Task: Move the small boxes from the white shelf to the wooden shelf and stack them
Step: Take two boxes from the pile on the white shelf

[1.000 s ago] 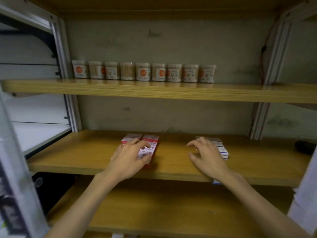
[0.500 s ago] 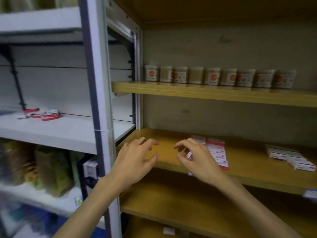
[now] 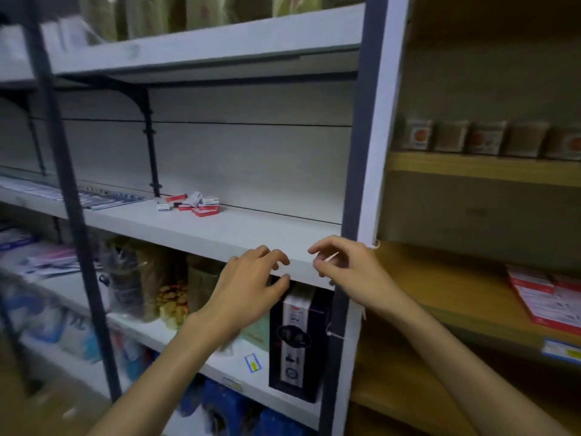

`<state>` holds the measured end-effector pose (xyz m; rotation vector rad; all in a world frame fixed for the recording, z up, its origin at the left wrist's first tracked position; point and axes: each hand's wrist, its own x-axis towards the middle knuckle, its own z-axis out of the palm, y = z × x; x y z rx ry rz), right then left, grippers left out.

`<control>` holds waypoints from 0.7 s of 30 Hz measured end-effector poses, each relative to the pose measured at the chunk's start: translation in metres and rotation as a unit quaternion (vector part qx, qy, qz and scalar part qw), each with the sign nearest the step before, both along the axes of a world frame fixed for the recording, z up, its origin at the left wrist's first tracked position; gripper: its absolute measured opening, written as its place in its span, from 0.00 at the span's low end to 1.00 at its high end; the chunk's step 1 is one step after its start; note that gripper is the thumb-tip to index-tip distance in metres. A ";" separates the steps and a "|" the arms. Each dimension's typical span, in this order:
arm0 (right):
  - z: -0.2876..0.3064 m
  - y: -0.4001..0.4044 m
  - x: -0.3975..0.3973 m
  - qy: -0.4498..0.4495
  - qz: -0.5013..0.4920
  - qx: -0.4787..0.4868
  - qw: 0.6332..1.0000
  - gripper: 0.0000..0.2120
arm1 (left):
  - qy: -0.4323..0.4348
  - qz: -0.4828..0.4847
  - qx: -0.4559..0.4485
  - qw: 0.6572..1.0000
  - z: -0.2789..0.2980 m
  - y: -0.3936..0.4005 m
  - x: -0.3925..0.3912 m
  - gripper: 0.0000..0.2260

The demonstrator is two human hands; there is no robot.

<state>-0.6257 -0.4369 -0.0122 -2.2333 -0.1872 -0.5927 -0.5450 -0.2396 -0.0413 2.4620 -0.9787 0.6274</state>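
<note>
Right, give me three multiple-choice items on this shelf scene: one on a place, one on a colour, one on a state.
1. Where does the loose pile of small boxes lie?
A. on the white shelf, toward the back
B. on the floor
C. in the left hand

2. What colour is the front edge of the boxes on the wooden shelf?
A. green
B. red
C. black

3. What are the hands doing?
A. each carries a box
B. both hold nothing, fingers loosely curled
C. both press flat on the wooden shelf

Answers:
1 A, the pile sits near the white back panel.
2 B, the box edges facing the camera are red.
3 B, the left hand and right hand hang by the white shelf's front edge with nothing in them.
</note>
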 end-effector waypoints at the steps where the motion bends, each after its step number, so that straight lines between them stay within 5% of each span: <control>1: 0.003 0.009 0.014 0.004 0.003 0.000 1.000 0.08 | 0.003 0.005 -0.002 1.000 0.000 0.011 0.010 0.13; 21: 0.021 0.120 0.310 0.029 -0.033 -0.050 0.998 0.07 | 0.045 0.044 0.008 0.998 -0.009 0.167 0.293 0.13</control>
